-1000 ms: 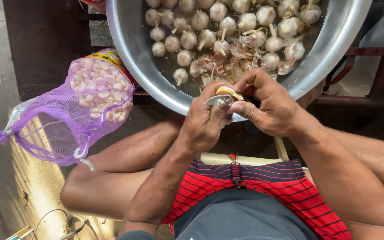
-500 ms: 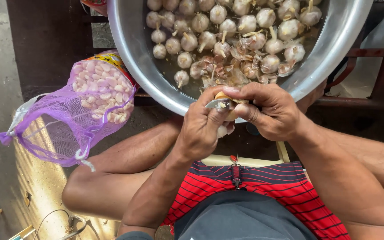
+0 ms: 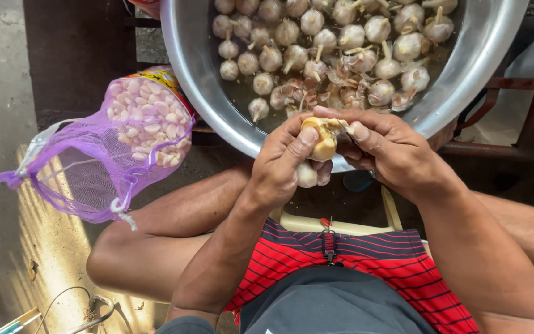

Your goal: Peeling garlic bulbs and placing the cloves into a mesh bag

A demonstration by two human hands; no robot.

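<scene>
Left hand: closed around a garlic bulb, thumb pressed on its yellowish top; a pale clove sits tucked under the fingers.
Right hand: fingers pinched narrow on the bulb's papery skin, at its right side.
Bulb position: held between both hands, just in front of the near rim of the basin, above the person's lap.
Basin: steel, wide; holds many whole bulbs and a small heap of loose skins near the front.
Bag: purple mesh, hanging left of the basin, well filled with peeled cloves.
Done, as judged: a large share is peeled, going by the full bag and the skins.
Left, as judged: well over 20 whole bulbs lie unpeeled; the bulb in hand is part stripped.
Change from 0.5 s ago: the bulb now shows more bare yellow surface, and the left thumb has shifted on top of it; both hands stay at the basin's rim.
</scene>
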